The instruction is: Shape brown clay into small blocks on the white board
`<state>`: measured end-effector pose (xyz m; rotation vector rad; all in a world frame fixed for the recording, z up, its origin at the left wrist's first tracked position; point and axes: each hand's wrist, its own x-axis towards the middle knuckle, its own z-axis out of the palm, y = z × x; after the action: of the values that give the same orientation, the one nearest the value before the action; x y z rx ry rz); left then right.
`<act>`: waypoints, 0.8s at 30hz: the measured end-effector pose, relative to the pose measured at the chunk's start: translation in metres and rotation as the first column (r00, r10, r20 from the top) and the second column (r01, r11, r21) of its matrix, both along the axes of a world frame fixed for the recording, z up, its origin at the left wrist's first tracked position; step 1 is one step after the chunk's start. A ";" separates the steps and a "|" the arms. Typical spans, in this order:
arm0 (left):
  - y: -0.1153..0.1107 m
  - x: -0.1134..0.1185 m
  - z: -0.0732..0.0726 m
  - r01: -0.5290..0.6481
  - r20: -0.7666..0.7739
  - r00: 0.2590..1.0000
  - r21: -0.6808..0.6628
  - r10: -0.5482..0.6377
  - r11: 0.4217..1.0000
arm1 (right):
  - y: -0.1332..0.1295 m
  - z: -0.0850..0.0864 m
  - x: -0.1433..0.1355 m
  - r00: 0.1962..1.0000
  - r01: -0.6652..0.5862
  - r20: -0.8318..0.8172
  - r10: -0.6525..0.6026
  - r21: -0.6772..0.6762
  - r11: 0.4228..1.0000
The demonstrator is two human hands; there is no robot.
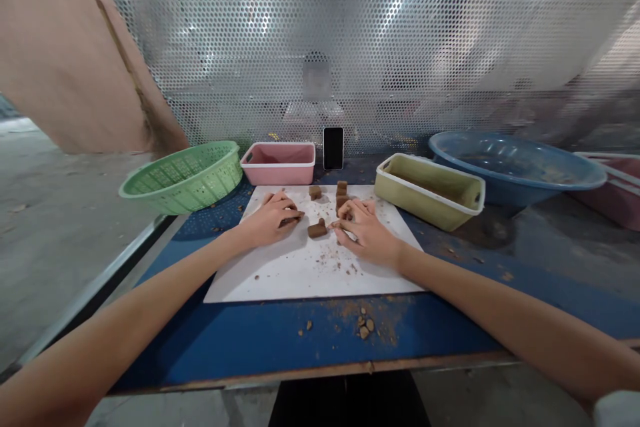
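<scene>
On a white board (300, 273) lies a small brown clay block (317, 230) with a little knob on top, between my two hands. My left hand (273, 219) rests at the board's left part, its fingers curled around something dark that I cannot make out. My right hand (364, 230) is just right of the block, fingertips pinched together close to it; what they hold, if anything, is too small to tell. Another brown block (315, 193) sits farther back, and a stack of brown pieces (341, 192) stands beyond my right fingers. Crumbs are scattered over the board.
Behind the board stand a green basket (187, 177), a pink bin (280, 173), a phone (333, 148), an olive bin (427, 193) and a blue basin (520, 170). A perforated metal screen (360, 47) rises behind them. Clay bits (366, 327) lie near the table's front edge.
</scene>
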<state>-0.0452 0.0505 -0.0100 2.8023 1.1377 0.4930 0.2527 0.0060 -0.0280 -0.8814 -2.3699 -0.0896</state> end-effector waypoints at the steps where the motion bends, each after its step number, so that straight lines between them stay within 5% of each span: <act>1: -0.003 0.003 0.000 -0.015 0.003 1.000 0.017 0.015 1.000 | 0.001 -0.001 0.000 1.000 0.005 -0.001 -0.005 -0.001 1.000; 11: -0.035 0.047 -0.008 -0.136 0.084 0.988 0.035 0.133 0.990 | 0.006 -0.008 -0.003 0.997 0.068 0.041 -0.066 -0.040 0.997; 24: -0.037 0.051 -0.014 -0.089 0.124 0.988 0.004 0.087 0.996 | 0.003 -0.004 -0.005 0.976 0.092 0.204 -0.082 -0.039 0.995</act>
<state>0.0056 0.0133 -0.0237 2.6950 1.2395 0.6713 0.2477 0.0087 -0.0320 -1.0434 -2.5292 -0.1647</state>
